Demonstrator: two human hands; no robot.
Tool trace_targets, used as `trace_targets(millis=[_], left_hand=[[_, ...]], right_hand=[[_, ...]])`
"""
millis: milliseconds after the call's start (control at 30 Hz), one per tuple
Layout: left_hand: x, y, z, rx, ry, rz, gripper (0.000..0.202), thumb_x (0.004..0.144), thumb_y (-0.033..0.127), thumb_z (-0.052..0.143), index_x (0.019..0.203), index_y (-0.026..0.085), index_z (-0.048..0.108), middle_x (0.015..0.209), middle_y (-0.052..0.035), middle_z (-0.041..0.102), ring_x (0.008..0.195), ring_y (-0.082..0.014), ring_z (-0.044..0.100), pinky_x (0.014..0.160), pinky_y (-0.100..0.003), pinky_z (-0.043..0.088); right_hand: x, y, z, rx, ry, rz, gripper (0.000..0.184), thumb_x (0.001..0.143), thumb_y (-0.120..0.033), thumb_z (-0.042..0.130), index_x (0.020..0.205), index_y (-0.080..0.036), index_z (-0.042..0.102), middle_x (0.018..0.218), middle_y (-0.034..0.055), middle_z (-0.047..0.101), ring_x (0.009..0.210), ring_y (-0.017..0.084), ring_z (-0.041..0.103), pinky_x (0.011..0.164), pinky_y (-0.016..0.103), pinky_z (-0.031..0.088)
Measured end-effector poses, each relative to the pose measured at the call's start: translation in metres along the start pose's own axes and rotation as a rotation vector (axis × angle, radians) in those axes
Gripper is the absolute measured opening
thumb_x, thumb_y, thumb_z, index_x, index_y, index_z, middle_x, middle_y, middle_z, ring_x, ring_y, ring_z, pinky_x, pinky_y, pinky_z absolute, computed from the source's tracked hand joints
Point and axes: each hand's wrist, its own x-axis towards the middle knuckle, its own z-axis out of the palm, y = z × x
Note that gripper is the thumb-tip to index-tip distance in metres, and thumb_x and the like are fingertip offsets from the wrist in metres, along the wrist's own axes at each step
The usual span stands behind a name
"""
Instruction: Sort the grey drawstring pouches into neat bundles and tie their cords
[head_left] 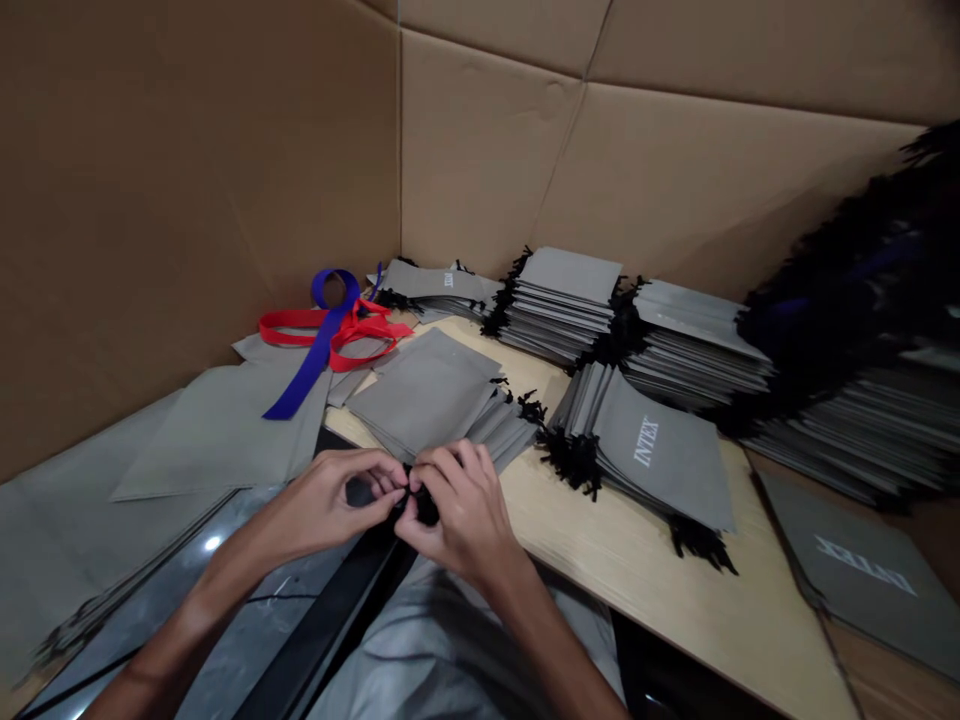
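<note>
Close together at the table's near edge, both of my hands pinch a small black cord (pixel 424 504), partly hidden by the fingers. My left hand (pixel 352 492) has thumb and forefinger pressed together at it. My right hand (pixel 459 505) is curled around the cord from the other side. Just beyond the fingers lie loose grey fabric pouches (pixel 424 390) with black cord ends. To the right sits a fanned stack of grey pouches (pixel 664 450) printed INTEX, black cords sticking out at its sides.
Tall stacks of grey pouches (pixel 559 305) line the back of the wooden table (pixel 675 600). Blue ribbon (pixel 322 345) and red ribbon (pixel 367 340) lie over flat grey sheets (pixel 225 430) at left. Cardboard walls (pixel 480 150) enclose the far side. Dark cords (pixel 832 270) heap at right.
</note>
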Motion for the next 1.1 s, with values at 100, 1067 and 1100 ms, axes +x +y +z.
trace_targets(millis=[100,1067,1100], left_hand=[[0.002,0.003,-0.001,-0.001,-0.010,0.006,0.011,0.087,0.025,0.075,0.095,0.025,0.082,0.090,-0.0006,0.084,0.077,-0.0183,0.078,0.076,-0.022,0.062],[0.004,-0.005,0.011,0.115,-0.091,0.133,0.008,0.094,0.019,0.061,0.092,0.021,0.069,0.083,0.0029,0.072,0.075,-0.0117,0.066,0.072,-0.020,0.050],[0.002,-0.006,0.010,0.105,-0.082,0.113,0.009,0.096,0.021,0.062,0.095,0.021,0.071,0.086,0.0019,0.075,0.077,-0.0124,0.069,0.075,-0.020,0.052]], right_hand=[[-0.001,0.001,0.000,-0.005,0.001,-0.014,0.020,0.080,-0.013,0.069,0.097,-0.023,0.063,0.101,0.0028,0.073,0.093,0.024,0.054,0.084,0.042,0.044],[0.005,0.006,-0.006,0.278,0.109,0.120,0.018,0.085,-0.005,0.060,0.088,-0.023,0.064,0.092,0.0024,0.070,0.092,0.023,0.056,0.084,0.039,0.045],[0.005,0.007,-0.008,0.313,0.141,0.141,0.019,0.087,-0.004,0.060,0.089,-0.023,0.065,0.091,0.0025,0.069,0.092,0.022,0.056,0.084,0.038,0.046]])
